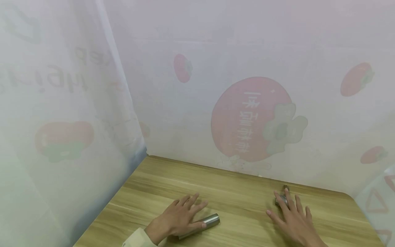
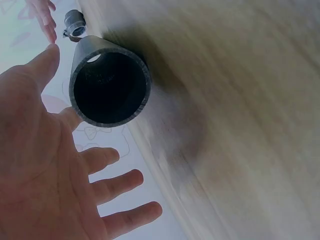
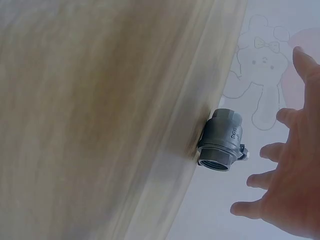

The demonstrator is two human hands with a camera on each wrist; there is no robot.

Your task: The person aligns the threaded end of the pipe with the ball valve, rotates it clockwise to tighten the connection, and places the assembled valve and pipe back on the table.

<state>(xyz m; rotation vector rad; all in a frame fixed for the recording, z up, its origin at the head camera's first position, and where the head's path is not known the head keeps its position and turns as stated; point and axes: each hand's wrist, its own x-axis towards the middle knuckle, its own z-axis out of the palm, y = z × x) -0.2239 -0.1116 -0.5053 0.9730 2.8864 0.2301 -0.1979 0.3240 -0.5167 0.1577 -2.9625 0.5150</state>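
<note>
"Where's the hollow, silvery metal pipe (image 1: 212,220)?"
"On the brown wooden table (image 1: 139,192), just beside the left hand (image 1: 179,216), whose fingers are spread."
"And the right hand (image 1: 294,219)?"
"Spread too, near the grey metal fitting with a threaded mouth (image 3: 220,135)."

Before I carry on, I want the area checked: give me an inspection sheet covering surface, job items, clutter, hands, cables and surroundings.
Surface: wood-grain table.
Job items: metal tube, lying with its near end open; threaded metal fitting, near the table's far edge.
Clutter: nothing seen.
Left hand: fingers extended beside the tube; contact unclear.
Right hand: fingers spread; a gap to the fitting shows in the right wrist view.
Cables: nothing seen.
Surroundings: pale sheeting behind and at the left, printed with red fruit.
</note>
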